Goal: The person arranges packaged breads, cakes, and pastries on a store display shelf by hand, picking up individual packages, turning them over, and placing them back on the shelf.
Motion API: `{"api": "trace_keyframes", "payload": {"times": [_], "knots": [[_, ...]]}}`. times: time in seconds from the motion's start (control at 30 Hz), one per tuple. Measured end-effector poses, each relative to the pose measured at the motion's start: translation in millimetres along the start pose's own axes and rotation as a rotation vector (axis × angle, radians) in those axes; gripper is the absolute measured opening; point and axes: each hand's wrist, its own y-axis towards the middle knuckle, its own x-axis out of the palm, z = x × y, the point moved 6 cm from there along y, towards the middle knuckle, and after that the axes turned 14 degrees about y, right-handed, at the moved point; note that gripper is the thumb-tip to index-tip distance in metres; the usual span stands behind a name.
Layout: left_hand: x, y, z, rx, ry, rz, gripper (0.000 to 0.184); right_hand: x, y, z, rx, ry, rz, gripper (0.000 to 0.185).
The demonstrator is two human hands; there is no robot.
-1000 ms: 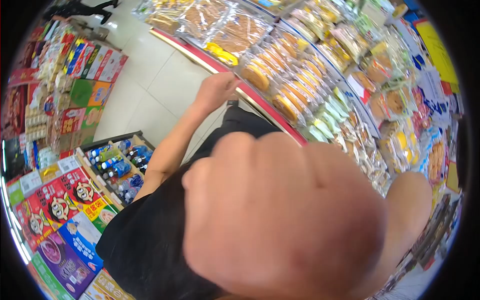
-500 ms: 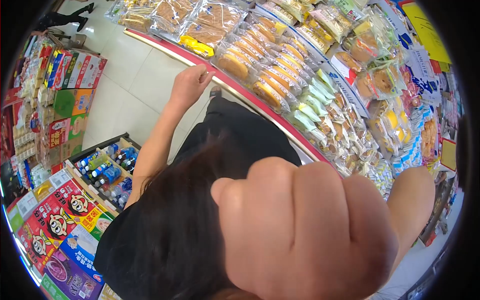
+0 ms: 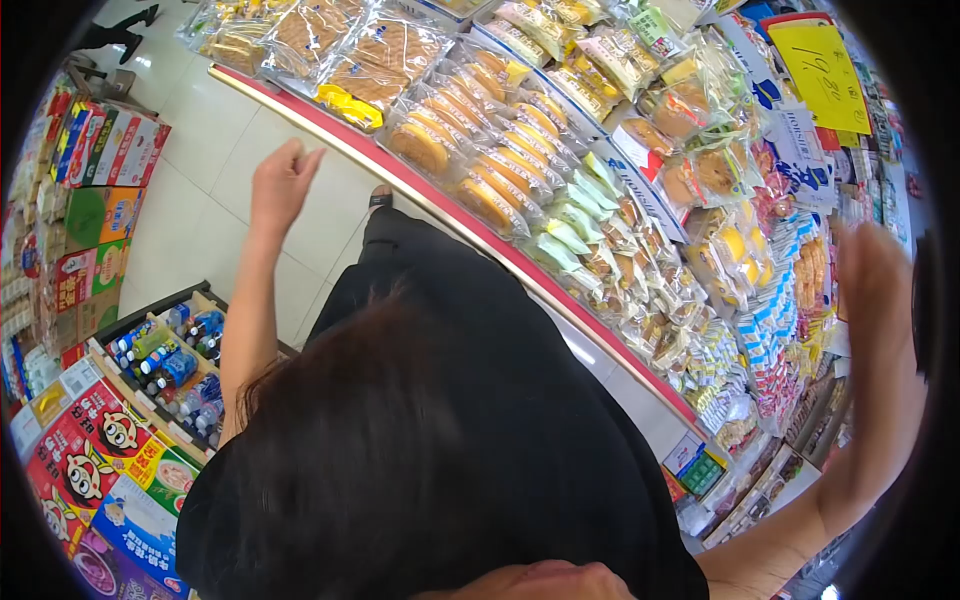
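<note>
My left hand [image 3: 284,188] hangs over the tiled floor, just short of the red-edged display counter [image 3: 300,118]. Its fingers are curled in, the thumb sticks out a little, and nothing shows in it. On the right, my right hand [image 3: 876,275] is raised at the dark rim of the view, blurred, with its fingers hard to make out. It appears near the packaged snacks at the counter's right end, though I cannot tell whether it touches any. Nearest the counter's front lie wrapped round cakes [image 3: 425,142] and pale green packets [image 3: 566,240].
A yellow price sign [image 3: 818,75] stands at the back right. Bottled drinks [image 3: 172,365] fill a crate on the left, beside red cartons [image 3: 82,470]. Stacked boxes [image 3: 125,150] stand farther left. Another person's legs [image 3: 115,38] show at the top left.
My right hand, a fist close to the camera before, has swung out to the right edge. My left hand has shifted left in view, and the counter appears farther left too.
</note>
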Motion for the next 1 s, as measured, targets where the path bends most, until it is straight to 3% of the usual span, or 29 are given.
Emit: {"api": "trace_keyframes", "payload": {"times": [0.1, 0.2, 0.3, 0.37, 0.47, 0.53, 0.57, 0.73, 1.0], "knots": [[-15.2, 8.0, -25.2, -0.072, -0.022, 0.067, 0.033, -43.3, -8.8, 38.7, 0.083, 0.216, 0.343, 0.032], [-42.0, 18.3, -52.5, -0.145, -0.088, 0.239, 0.024, -63.7, -21.7, 55.7, 0.141, 0.301, 0.487, 0.040], [-63.5, 37.6, -120.6, -0.230, -0.183, 0.322, 0.021, -67.5, -32.9, 58.6, 0.181, 0.304, 0.541, 0.045], [-97.5, 54.4, -169.5, -0.259, -0.128, 0.359, 0.027, -76.0, -42.7, 53.9, 0.241, 0.114, 0.691, 0.047], [-182.4, 80.5, -238.9, -0.167, 0.020, 0.555, 0.027, -89.1, -46.2, 58.8, 0.413, 0.158, 0.723, 0.046], [-248.0, 96.9, -295.8, -0.267, 0.647, 0.615, 0.024, -95.5, -52.8, 67.7, 0.582, 0.208, 0.765, 0.045], [-274.3, 104.2, -311.9, -0.320, 0.778, 0.643, 0.023, -97.9, -55.5, 68.8, 0.604, 0.217, 0.787, 0.045], [-317.0, 116.7, -344.9, -0.491, 0.787, 0.635, 0.022, -102.2, -71.6, 79.3, 0.635, 0.212, 0.833, 0.045], [-310.6, 131.9, -356.2, -0.537, 0.653, 0.590, 0.019, -114.3, -97.9, 91.6, 0.746, 0.136, 0.846, 0.044]]}}
